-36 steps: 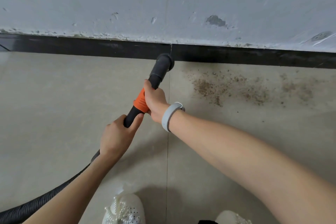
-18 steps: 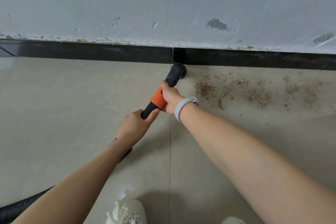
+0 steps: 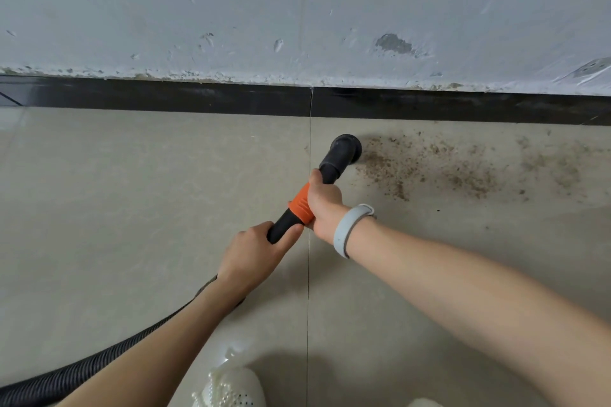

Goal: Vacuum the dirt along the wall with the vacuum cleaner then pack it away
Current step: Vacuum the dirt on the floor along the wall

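A black vacuum nozzle (image 3: 344,150) with an orange collar (image 3: 300,203) points down at the beige floor tile, its round mouth at the left edge of a brown dirt patch (image 3: 439,165). My right hand (image 3: 325,205), with a grey wristband, grips the tube at the collar. My left hand (image 3: 254,253) grips the black tube just behind it. The ribbed black hose (image 3: 79,370) runs from under my left arm to the lower left corner. The dirt spreads to the right along the black skirting (image 3: 165,97).
A scuffed white wall (image 3: 297,10) rises above the skirting, with a wall socket (image 3: 593,68) at the far right. My white shoe (image 3: 231,388) shows at the bottom edge. A tile joint (image 3: 309,307) runs straight toward the wall.
The nozzle has moved right and back from the skirting joint to the left edge of the dirt patch. Both hands kept their grip and moved with it.
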Available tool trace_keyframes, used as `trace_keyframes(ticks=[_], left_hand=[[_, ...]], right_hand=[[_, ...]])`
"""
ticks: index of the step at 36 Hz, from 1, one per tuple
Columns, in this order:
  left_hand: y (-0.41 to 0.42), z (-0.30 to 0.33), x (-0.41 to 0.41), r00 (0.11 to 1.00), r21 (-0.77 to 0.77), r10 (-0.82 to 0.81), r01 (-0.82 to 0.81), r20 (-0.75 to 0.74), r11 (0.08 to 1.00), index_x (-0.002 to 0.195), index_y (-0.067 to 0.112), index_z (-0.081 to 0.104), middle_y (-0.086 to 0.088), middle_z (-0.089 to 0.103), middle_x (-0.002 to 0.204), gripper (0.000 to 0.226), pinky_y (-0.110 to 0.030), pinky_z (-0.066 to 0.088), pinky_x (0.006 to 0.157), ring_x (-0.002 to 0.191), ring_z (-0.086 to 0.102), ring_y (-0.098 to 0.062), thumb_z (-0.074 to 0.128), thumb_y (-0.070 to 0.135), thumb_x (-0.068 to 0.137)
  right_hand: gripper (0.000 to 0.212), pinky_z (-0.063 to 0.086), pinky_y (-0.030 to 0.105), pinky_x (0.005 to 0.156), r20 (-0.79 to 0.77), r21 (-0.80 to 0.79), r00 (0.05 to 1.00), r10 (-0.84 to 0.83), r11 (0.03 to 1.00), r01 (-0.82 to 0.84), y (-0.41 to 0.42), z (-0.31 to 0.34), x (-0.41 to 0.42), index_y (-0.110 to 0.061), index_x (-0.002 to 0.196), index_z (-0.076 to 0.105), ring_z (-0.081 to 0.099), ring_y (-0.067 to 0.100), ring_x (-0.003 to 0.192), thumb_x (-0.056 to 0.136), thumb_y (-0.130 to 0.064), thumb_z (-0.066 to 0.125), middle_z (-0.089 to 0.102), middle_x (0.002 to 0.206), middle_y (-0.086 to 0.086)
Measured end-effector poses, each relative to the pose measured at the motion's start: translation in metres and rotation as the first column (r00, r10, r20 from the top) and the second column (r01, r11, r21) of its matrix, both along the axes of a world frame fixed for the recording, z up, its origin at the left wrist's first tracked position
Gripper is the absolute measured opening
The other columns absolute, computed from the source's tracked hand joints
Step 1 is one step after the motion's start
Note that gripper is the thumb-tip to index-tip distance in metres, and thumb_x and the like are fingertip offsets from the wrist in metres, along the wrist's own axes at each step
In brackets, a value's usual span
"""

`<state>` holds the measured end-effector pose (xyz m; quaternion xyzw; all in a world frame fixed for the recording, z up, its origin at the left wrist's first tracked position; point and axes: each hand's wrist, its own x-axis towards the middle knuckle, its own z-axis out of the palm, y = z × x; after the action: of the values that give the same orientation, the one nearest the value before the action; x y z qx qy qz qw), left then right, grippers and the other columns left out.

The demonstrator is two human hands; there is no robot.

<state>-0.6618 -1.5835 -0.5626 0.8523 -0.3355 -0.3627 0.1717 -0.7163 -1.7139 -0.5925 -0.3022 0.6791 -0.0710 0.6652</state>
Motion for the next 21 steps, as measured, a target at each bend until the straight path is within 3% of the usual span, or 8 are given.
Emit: trace_keyframes(ticks=[9, 15, 19, 21], left_hand=[[0.034, -0.001, 0.011, 0.978, -0.053, 0.207, -0.206, 0.013, 0.977, 0.071, 0.011, 0.056, -0.012, 0.065, 0.064, 0.055, -0.044, 0.053, 0.060, 0.061, 0.064, -0.030, 0.050, 0.064, 0.080], [0.022, -0.006, 0.028, 0.981, -0.051, 0.195, -0.195, -0.005, 0.980, 0.076, 0.008, 0.058, -0.012, 0.066, 0.067, 0.056, -0.043, 0.053, 0.065, 0.065, 0.065, -0.031, 0.052, 0.064, 0.084], [0.007, -0.002, 0.035, 0.988, -0.035, 0.149, -0.148, 0.031, 0.988, 0.078, 0.009, 0.057, -0.011, 0.066, 0.068, 0.060, -0.041, 0.053, 0.066, 0.065, 0.065, -0.028, 0.047, 0.068, 0.081], [0.010, -0.001, 0.032, 0.989, -0.029, 0.144, -0.143, 0.039, 0.989, 0.076, 0.010, 0.057, -0.010, 0.066, 0.066, 0.060, -0.040, 0.053, 0.064, 0.063, 0.065, -0.027, 0.046, 0.069, 0.080]], right_hand=[[0.065, 0.047, 0.049, 0.098, 0.107, 0.041, 0.977, 0.183, 0.981, -0.188, 0.028, 0.017, 0.034, -0.007, 0.135, 0.041, 0.057, 0.035, 0.114, 0.091, -0.055, 0.041, 0.056, 0.129, 0.013], [0.066, 0.047, 0.050, 0.097, 0.111, 0.020, 0.971, 0.212, 0.976, -0.216, 0.015, 0.021, 0.048, -0.008, 0.136, 0.041, 0.056, 0.035, 0.114, 0.092, -0.056, 0.039, 0.055, 0.129, 0.013], [0.049, 0.048, 0.051, 0.096, 0.145, 0.002, 0.977, 0.159, 0.987, -0.161, 0.002, 0.025, 0.048, -0.010, 0.120, 0.044, 0.058, 0.035, 0.111, 0.095, -0.051, 0.040, 0.057, 0.125, 0.014], [0.049, 0.048, 0.050, 0.096, 0.149, 0.012, 0.976, 0.158, 0.987, -0.162, 0.006, 0.023, 0.045, -0.011, 0.122, 0.043, 0.059, 0.034, 0.109, 0.095, -0.052, 0.039, 0.058, 0.122, 0.014]])
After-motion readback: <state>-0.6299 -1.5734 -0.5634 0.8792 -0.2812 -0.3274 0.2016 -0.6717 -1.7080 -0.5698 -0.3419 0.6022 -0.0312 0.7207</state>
